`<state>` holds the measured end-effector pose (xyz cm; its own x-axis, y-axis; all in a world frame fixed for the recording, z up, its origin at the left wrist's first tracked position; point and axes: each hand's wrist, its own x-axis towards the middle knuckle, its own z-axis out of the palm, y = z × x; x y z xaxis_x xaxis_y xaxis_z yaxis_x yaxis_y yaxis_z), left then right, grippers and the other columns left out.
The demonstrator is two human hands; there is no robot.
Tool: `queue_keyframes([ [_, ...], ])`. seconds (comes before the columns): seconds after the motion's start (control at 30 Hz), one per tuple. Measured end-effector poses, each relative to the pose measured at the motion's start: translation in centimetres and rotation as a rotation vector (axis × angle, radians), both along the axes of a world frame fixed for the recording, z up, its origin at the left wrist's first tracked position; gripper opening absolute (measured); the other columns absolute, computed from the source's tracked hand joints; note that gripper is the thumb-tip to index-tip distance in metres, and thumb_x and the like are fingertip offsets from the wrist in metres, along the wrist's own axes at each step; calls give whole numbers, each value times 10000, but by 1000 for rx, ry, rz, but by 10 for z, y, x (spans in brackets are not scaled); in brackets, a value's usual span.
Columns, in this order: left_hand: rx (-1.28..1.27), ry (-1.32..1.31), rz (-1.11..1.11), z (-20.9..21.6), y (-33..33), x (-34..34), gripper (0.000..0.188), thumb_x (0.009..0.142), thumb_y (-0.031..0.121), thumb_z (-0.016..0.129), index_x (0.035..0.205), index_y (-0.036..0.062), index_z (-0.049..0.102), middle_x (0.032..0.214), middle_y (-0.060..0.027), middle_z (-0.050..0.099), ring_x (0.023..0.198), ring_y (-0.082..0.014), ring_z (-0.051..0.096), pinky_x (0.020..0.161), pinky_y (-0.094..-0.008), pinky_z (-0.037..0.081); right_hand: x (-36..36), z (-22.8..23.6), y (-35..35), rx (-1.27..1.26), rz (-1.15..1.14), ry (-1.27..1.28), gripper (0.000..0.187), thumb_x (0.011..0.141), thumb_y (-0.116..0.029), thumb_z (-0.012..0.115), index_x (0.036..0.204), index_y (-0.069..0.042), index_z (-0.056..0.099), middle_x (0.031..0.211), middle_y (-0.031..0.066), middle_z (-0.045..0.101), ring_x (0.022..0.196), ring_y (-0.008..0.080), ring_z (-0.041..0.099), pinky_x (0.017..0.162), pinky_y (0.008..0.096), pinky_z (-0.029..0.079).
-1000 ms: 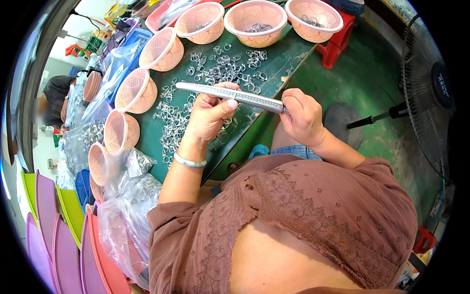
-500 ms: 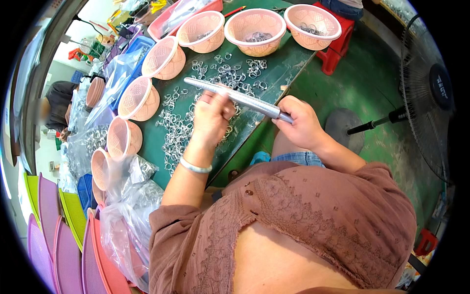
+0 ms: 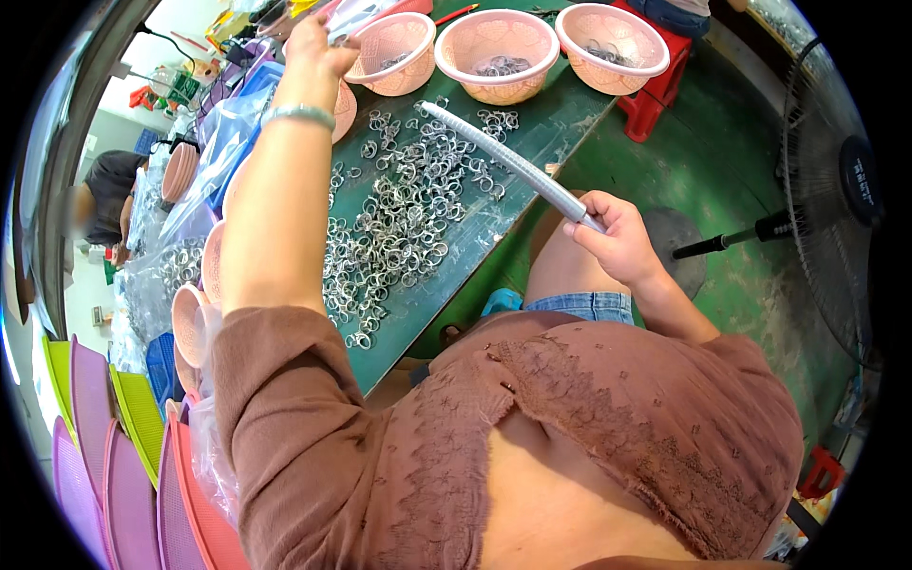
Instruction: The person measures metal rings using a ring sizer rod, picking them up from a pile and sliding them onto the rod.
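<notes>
My right hand (image 3: pixel 619 237) is closed round the thick handle end of a silver ring mandrel (image 3: pixel 513 160). The tapered rod points up and left above the table, with no ring visible on it. Far off to the left, my left hand (image 3: pixel 321 49) reaches over the row of pink baskets, a small metal ring (image 3: pixel 340 41) pinched at its fingertips. Beside that hand stands a pink basket (image 3: pixel 391 76) with a few rings inside. A broad heap of loose silver rings (image 3: pixel 399 214) covers the green table (image 3: pixel 456 271) beneath the mandrel. My left forearm hides several baskets.
Two more pink baskets (image 3: pixel 499 85) (image 3: pixel 613 81) with rings line the table's far edge. A red stool (image 3: pixel 655 104) stands beyond them, and a black fan (image 3: pixel 836 190) at right. Purple and green trays (image 3: pixel 128 494) stack at lower left. Another person (image 3: pixel 114 199) sits at far left.
My left hand has left the mandrel and swung up and left to the baskets. The mandrel, still in my right hand, has tilted more steeply, its tip shifting right.
</notes>
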<state>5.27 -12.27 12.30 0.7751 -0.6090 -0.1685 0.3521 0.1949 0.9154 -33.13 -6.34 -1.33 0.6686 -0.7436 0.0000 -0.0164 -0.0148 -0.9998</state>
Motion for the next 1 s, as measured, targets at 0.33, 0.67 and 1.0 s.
queue_keyframes([
  [0.33, 449, -786, -431, -38, 34, -15, 210, 833, 134, 593, 1015, 32, 619, 931, -64, 640, 848, -202, 605, 812, -334, 460, -7, -13, -7, 10, -30, -29, 117, 754, -68, 643, 822, -5, 570, 693, -36, 491, 628, 37, 415, 546, 206, 341],
  [0.67, 799, -1431, -858, -84, 98, -43, 302, 701, 108, 662, 995, 40, 645, 900, -150, 645, 859, -268, 618, 786, -347, 481, 7, -12, -4, -9, -3, 10, 137, 731, -84, 661, 781, -8, 558, 689, -17, 474, 636, 60, 421, 550, 231, 351],
  [1.0, 71, -236, -655, -94, 132, -36, 306, 892, 80, 539, 1185, -5, 527, 999, -96, 630, 911, -160, 591, 805, -265, 469, 11, -14, -3, -214, -14, 84, 196, 683, -97, 681, 696, -7, 507, 655, 67, 460, 617, 148, 450, 547, 289, 357],
])
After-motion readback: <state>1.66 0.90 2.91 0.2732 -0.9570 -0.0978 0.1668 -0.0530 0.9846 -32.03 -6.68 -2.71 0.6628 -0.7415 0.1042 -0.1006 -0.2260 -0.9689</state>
